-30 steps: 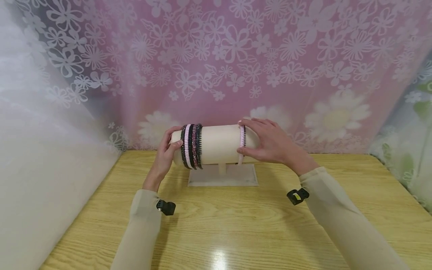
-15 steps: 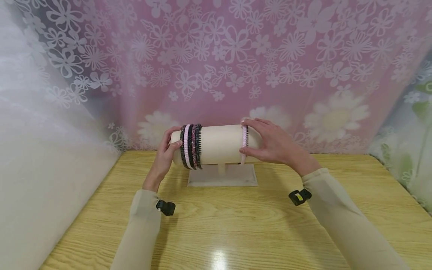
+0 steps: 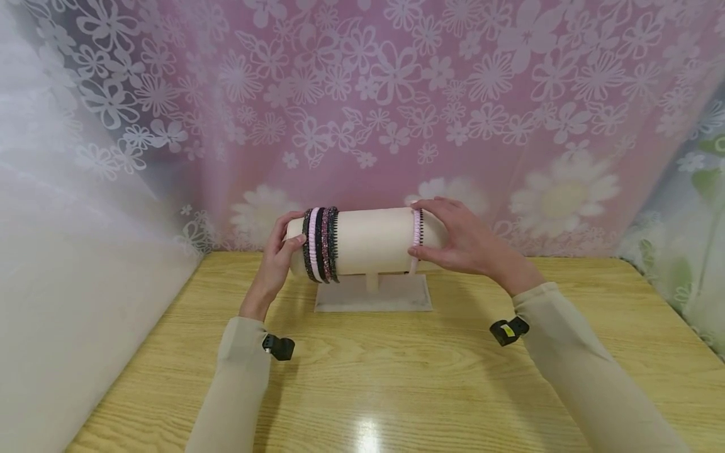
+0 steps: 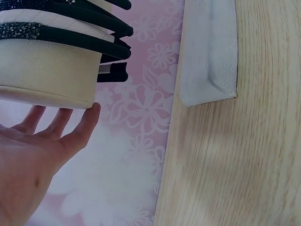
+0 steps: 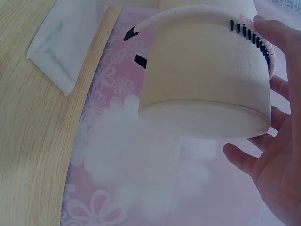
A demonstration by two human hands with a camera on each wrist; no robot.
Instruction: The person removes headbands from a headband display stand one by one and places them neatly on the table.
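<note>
A cream headband display stand carries a horizontal padded roll on a short post above a flat base. Around the roll's left end my left hand holds it, thumb in front; its fingers touch the end in the left wrist view. A pale pink headband with black comb teeth sits over the roll near its right end. My right hand pinches that headband, thumb in front and index finger at the top. Several headbands, dark glittery, black and pink, stand side by side at the left.
The stand rests on a wood-grain table, near its back edge. A pink flowered curtain hangs behind, with a white sheet at the left and green-flowered fabric at the right.
My right hand has slid the pale pink headband a little to the right along the roll. The left hand and the other headbands have stayed in place.
</note>
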